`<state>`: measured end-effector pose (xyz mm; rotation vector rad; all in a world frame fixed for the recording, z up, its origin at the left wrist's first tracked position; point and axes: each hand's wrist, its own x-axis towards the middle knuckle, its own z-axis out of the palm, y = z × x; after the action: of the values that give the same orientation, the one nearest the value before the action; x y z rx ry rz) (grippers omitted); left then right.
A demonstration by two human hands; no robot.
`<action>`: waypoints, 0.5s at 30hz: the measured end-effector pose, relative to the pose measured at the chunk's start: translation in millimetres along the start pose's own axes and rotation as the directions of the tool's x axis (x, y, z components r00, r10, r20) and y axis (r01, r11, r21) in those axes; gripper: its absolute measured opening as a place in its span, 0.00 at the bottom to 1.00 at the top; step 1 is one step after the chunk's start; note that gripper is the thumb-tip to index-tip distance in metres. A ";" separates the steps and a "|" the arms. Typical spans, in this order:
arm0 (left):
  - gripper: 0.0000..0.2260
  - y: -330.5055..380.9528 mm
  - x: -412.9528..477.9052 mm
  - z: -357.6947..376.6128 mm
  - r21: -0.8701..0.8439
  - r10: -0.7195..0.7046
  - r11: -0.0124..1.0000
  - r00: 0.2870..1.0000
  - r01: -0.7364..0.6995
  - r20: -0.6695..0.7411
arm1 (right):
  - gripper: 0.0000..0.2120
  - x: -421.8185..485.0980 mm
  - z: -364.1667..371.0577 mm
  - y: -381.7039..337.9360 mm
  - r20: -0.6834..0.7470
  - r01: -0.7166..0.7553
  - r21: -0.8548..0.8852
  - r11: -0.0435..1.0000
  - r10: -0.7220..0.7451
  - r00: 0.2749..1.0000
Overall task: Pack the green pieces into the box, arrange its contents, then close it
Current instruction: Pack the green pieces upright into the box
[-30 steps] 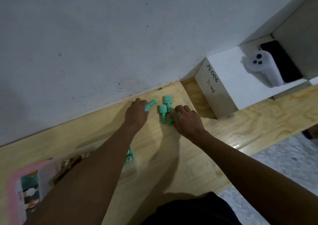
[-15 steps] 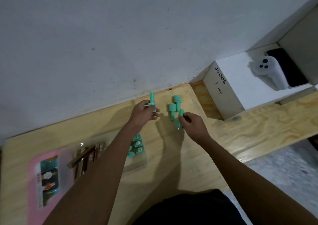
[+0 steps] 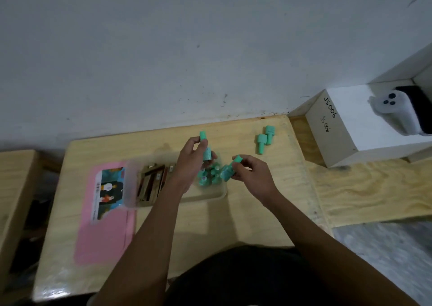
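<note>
At the far left of the wooden table (image 3: 233, 226) lies a pink panel (image 3: 105, 235) with a picture label, probably the lid, partly tucked under the clear box (image 3: 205, 197). The box's left part holds a row of gold-brown sticks (image 3: 152, 184). Its right part holds a cluster of packed green pieces (image 3: 210, 177). Over that cluster the left hand (image 3: 190, 165) pinches an upright green piece (image 3: 207, 153) between thumb and curled fingers, its narrow cap poking out above the fingertips. Just to the right, the right hand (image 3: 253, 176) grips a second green piece (image 3: 229, 170), tilted with its wide end pointing down toward the box's right corner. Both look about to be set in. Farther right, two loose green pieces (image 3: 265, 138) lie side by side on the table, well apart from the box and near the table's back edge. Beyond them is a white carton (image 3: 339, 142) with handwritten marks. The pieces look like small, light, hard plastic with a stepped shape, a wide barrel and a thin neck. They are smooth and round enough to roll or slip. I judge a fingertip pinch across the wide barrel the safest hold, letting them stand or nest beside the others without knocking the cluster. Nothing suggests they are fragile, so firm pressure should be fine.
</note>
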<state>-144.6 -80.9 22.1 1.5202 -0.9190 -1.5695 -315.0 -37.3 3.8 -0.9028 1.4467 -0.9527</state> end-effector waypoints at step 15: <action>0.11 -45.8 -42.5 -53.4 0.557 0.260 0.813 0.961 -0.168 -0.090 | 0.11 -9.2 14.2 14.2 0.388 0.466 -0.826 0.318 -0.280 0.878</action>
<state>-92.4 -21.8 -1.0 1.8173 -1.4737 -1.0405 -300.3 -24.3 -6.6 -2.1902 1.6024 -0.2602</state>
